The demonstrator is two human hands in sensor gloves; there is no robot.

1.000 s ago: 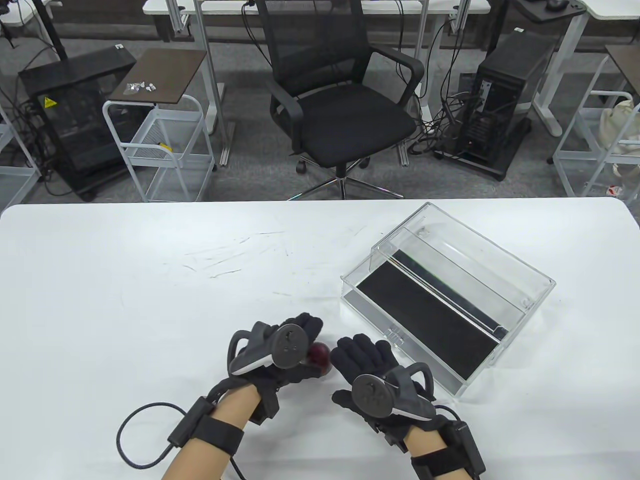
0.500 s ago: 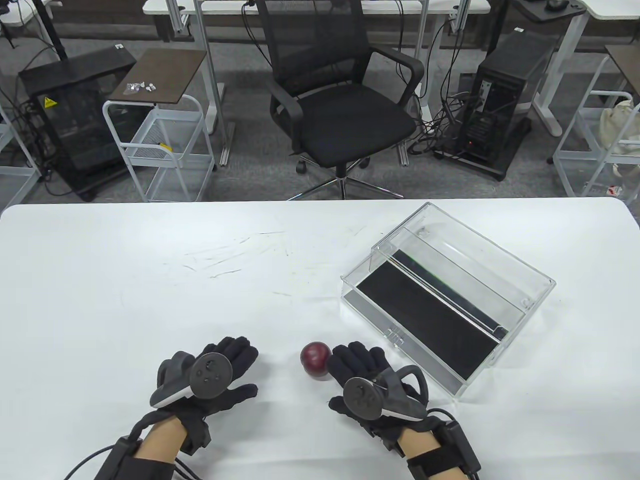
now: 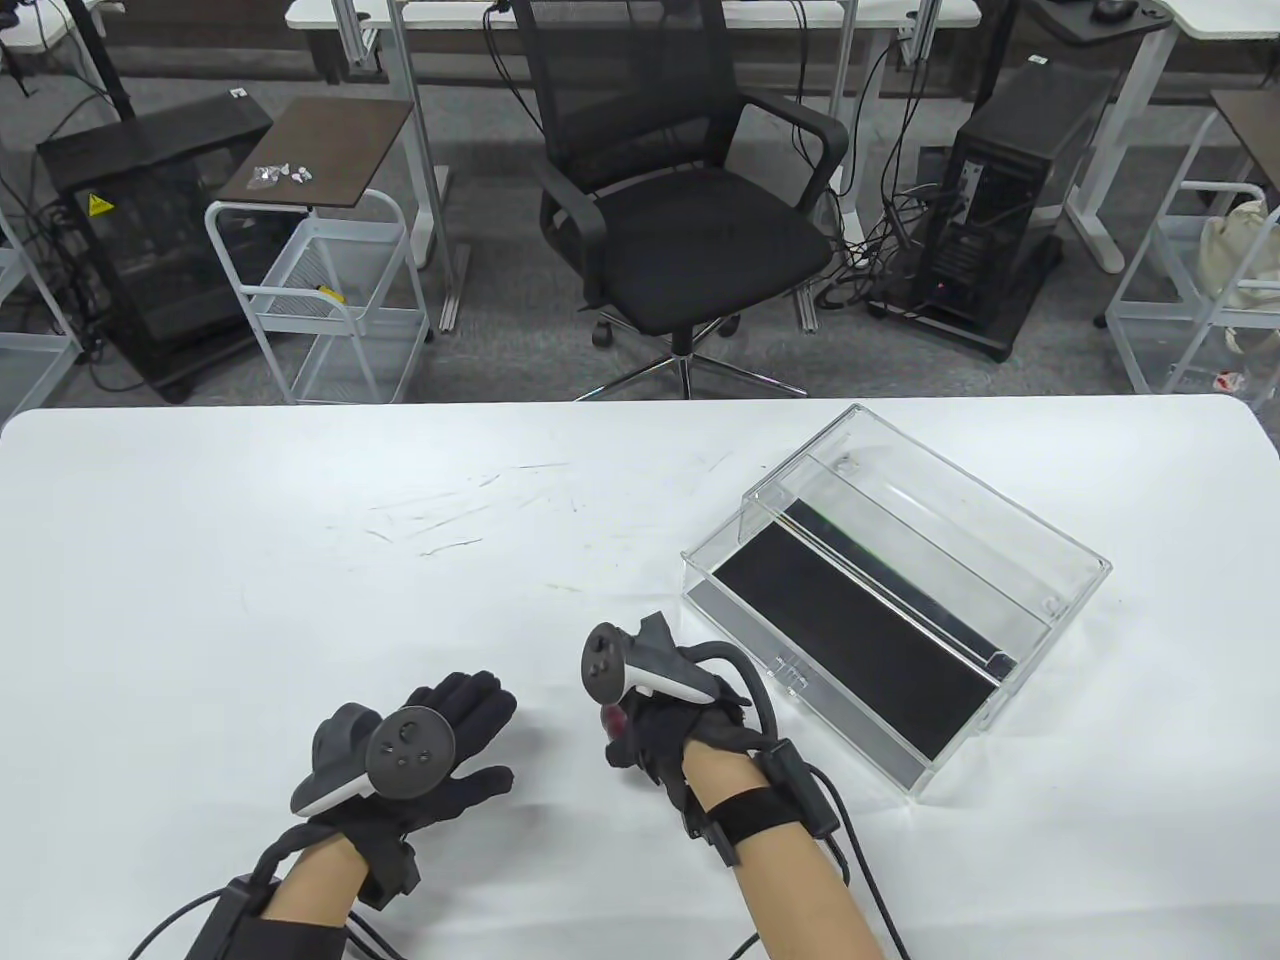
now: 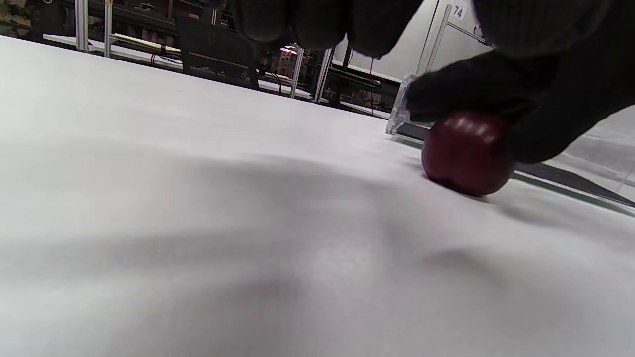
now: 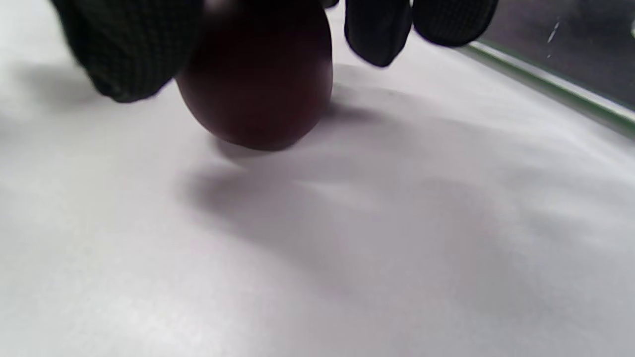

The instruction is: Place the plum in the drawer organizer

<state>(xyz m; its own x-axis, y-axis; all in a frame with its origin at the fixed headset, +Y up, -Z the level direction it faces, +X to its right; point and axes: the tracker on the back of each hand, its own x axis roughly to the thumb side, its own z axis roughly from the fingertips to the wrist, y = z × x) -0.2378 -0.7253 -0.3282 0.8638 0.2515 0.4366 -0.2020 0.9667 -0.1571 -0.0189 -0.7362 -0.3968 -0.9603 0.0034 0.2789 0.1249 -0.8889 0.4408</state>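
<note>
The dark red plum (image 3: 612,720) shows only as a sliver in the table view, under my right hand (image 3: 632,745). That hand is turned on its side and grips the plum with thumb and fingers curled round it. In the right wrist view the plum (image 5: 258,79) sits between the thumb (image 5: 129,54) and fingertips (image 5: 377,29), at the table surface. The left wrist view shows the plum (image 4: 466,151) touching the table. My left hand (image 3: 465,720) lies flat, fingers straight, holding nothing. The clear drawer organizer (image 3: 692,578) stands to the right, its black-lined drawer pulled out.
The white table (image 3: 300,560) stretches wide to the left and behind the hands. Beyond its far edge stand a black office chair (image 3: 690,200), a white wire cart (image 3: 320,300) and a computer tower (image 3: 1000,220). A cable (image 3: 860,860) trails from my right wrist.
My left hand let go of the plum and drew back left, now lying flat. My right hand rolled onto its side and closed round the plum.
</note>
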